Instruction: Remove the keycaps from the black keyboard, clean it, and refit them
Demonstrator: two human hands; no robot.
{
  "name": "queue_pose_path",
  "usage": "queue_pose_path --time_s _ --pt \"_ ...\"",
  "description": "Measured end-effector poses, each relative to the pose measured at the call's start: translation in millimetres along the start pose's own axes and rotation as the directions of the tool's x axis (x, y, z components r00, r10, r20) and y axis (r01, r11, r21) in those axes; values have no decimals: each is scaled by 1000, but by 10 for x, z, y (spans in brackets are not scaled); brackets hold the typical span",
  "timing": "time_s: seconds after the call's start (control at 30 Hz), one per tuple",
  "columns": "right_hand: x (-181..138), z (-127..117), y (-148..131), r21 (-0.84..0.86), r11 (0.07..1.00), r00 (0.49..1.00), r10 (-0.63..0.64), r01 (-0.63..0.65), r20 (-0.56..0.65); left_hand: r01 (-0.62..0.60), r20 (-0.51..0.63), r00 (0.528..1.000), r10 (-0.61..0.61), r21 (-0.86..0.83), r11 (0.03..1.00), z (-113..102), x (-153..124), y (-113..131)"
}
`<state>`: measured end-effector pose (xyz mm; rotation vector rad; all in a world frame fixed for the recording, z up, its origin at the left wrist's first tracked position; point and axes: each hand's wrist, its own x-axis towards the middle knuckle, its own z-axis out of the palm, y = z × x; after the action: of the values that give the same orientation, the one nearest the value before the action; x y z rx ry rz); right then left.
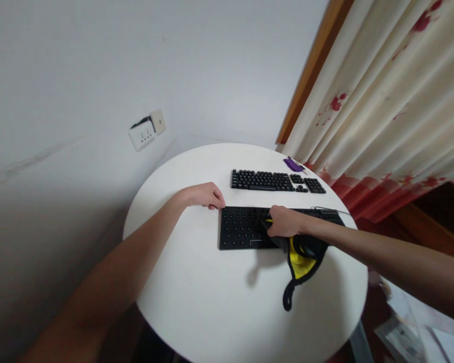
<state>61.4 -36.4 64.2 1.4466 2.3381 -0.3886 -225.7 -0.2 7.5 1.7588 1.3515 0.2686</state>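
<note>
A black keyboard base with its keycaps off (pixel 237 227) lies flat on the round white table (pixel 212 302). My left hand (pixel 208 195) is closed, its fingertips at the base's far left corner. Bunched in my closed right hand (pixel 283 221) is a black-and-yellow cloth (pixel 300 262) with a loop on its corner. The hand presses it over the middle of the base, and the cloth's loose end hangs toward the table's near side. My right hand, forearm and the cloth hide part of the base's right half.
Behind the base, black keycaps (pixel 263 180) are laid out in keyboard order. A purple item (pixel 293 164) lies near the table's far right edge. A thin cable (pixel 331 209) runs off the base's right end. Wall sockets (pixel 142 135) and a curtain (pixel 355 101) border the table.
</note>
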Motion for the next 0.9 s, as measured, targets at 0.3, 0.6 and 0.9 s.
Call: queue_pose_path --time_s 0.3,0.6,0.9 --pt "-239 -51 304 -70 992 985 -97 107 145 0 -9 1000 0 13 1000 4 14 -28" --pt "-101 -228 -117 0 941 918 -332 340 -217 -5 -8 1000 5 5 1000 6 2 -10" --pt "111 15 -906 -282 767 779 -620 577 -94 -7 13 1000 8 -102 995 33 -37 59"
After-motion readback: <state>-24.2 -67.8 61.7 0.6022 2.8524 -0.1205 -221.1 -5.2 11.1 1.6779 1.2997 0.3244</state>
